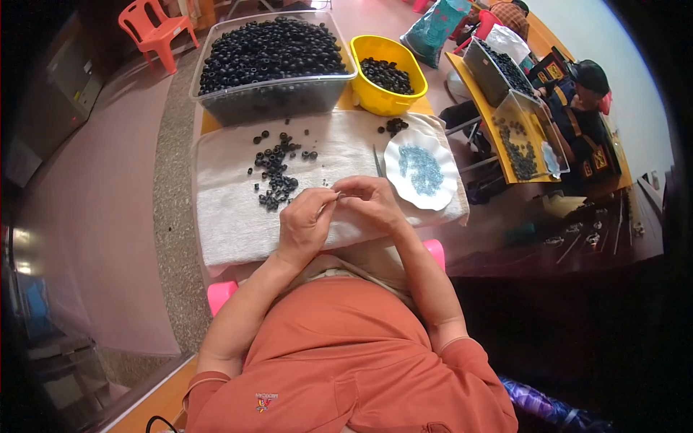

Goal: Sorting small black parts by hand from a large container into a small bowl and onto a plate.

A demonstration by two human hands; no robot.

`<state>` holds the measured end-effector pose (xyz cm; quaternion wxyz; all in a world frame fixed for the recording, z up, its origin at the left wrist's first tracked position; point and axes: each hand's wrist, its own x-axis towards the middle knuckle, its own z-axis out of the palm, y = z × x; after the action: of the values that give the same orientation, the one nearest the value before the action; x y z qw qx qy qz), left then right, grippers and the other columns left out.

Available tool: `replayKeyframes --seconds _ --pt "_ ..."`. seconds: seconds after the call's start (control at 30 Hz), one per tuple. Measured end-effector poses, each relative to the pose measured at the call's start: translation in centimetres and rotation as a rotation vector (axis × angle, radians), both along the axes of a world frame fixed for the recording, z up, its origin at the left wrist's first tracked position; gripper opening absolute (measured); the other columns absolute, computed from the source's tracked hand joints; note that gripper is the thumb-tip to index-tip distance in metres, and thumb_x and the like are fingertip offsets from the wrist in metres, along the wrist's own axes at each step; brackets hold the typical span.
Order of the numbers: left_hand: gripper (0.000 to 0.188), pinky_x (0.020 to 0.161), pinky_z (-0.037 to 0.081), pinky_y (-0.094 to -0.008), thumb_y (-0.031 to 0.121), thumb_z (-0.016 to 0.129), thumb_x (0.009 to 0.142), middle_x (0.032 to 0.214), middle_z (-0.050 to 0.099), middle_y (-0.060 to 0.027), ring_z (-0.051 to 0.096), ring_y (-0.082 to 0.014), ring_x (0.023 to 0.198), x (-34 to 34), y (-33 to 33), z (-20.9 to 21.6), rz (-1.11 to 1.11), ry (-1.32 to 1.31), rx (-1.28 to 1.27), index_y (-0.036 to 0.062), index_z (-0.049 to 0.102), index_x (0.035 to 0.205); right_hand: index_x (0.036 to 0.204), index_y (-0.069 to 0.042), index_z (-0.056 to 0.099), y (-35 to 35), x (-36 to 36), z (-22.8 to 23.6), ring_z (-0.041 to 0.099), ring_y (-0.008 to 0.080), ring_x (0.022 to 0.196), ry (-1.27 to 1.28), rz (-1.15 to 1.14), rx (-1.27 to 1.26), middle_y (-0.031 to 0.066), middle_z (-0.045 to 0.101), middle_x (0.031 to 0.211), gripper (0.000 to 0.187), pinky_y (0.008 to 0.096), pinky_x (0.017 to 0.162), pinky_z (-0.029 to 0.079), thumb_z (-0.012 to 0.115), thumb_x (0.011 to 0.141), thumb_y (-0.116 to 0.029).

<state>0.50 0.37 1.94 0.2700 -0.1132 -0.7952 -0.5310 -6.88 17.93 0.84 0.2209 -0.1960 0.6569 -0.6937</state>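
Note:
My left hand (306,221) and my right hand (372,203) meet over the near part of a white towel (231,216). Their fingertips are pinched together around something small and dark, too small to make out. Just beyond my left hand lies a loose pile of small black ring-shaped pieces (274,167). Right of my right hand sits a white wavy-edged plate (395,175) holding many tiny clear bluish pieces (421,170). Between plate and hand rests a thin pointed tool (377,160), perhaps tweezers. A smaller cluster of black pieces (394,127) lies behind the plate.
At the table's far side stand a clear bin (267,110) heaped with black pieces and a yellow basin (385,106) partly filled with them. To the right, a person (577,101) sits by another table (505,169) with similar bins. A red chair (155,32) stands far left.

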Motion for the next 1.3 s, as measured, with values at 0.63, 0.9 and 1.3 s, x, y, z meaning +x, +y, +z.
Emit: replayKeyframes --seconds 0.63,0.9,1.3 --pt "0.011 0.071 0.053 -0.0231 0.0 0.069 0.084 0.093 0.071 -0.0081 0.065 -0.0103 0.08 0.3 0.0 -0.5 -0.018 -0.253 0.213 -0.0004 0.07 0.095 0.097 0.004 0.071 0.3 0.3 -0.6 0.063 0.0099 0.088 0.13 -0.002 0.007 0.0062 0.07 0.095 0.014 0.023 0.077 0.051 0.071 0.083 0.002" --pt "0.011 0.073 0.052 -0.0224 0.003 0.07 0.086 0.092 0.07 -0.0052 0.064 -0.0086 0.081 0.2 -0.2 0.2 -0.11 -0.437 0.363 -0.0014 0.07 0.096 0.092 0.004 0.071 0.6 0.2 -0.2 0.063 0.0108 0.085 0.117 -0.006 0.054 0.0078 0.07 0.093 0.011 0.0235 0.076 0.052 0.069 0.081 0.001" --pt "0.011 0.071 0.051 -0.0205 0.003 0.07 0.087 0.09 0.069 -0.0022 0.064 -0.0061 0.08 0.1 -0.2 -0.4 -0.192 -0.481 0.495 -0.0004 0.07 0.098 0.084 0.005 0.068 0.5 0.2 -0.5 0.063 0.0124 0.083 0.126 -0.005 -0.022 0.0091 0.068 0.091 0.009 0.025 0.075 0.053 0.063 0.077 0.005"
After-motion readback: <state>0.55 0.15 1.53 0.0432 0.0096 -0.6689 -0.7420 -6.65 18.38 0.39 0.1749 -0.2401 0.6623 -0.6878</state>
